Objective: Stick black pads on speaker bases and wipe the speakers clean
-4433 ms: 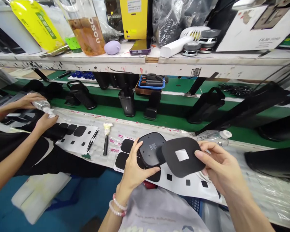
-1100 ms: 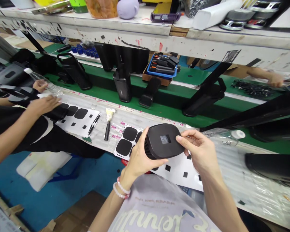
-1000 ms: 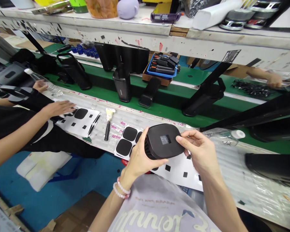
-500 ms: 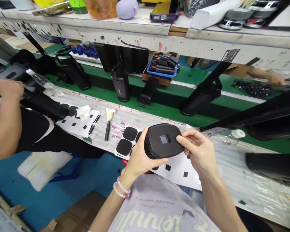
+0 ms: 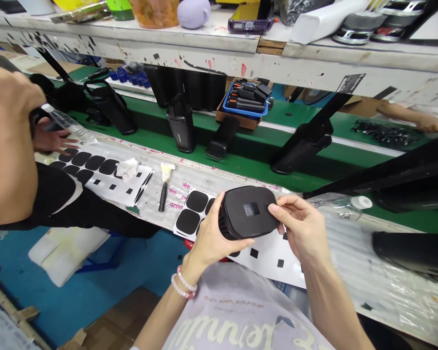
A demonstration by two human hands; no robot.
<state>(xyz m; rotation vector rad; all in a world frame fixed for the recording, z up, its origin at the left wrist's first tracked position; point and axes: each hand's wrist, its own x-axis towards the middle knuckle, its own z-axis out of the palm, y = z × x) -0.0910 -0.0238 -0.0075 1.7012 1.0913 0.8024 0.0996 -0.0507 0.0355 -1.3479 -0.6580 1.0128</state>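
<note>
My left hand [image 5: 209,236] is wrapped round a black speaker [image 5: 224,222], its flat end tilted up toward me. Over that end lies a black adhesive pad [image 5: 237,216] with rounded corners; a printed label shows through a small square opening in it. Thumb and fingers of my right hand [image 5: 302,224] pinch the pad's right edge. How firmly the pad is stuck down I cannot tell. Beneath the speaker, partly hidden, a white sheet [image 5: 266,265] carries black rounded-square stickers [image 5: 188,222] and small black squares.
A brush [image 5: 163,189] lies left of the sheet. Several black speakers [image 5: 181,126] stand along the green belt [image 5: 149,133], near a blue tray [image 5: 245,108] of parts. A co-worker's arm [image 5: 10,146] is at left. A plastic bottle [image 5: 350,204] lies at right. A shelf [image 5: 204,46] spans above.
My hands and the speaker stay almost still. The co-worker at left has raised an arm and shifted the dark object there, uncovering more stickers on their sheet.
</note>
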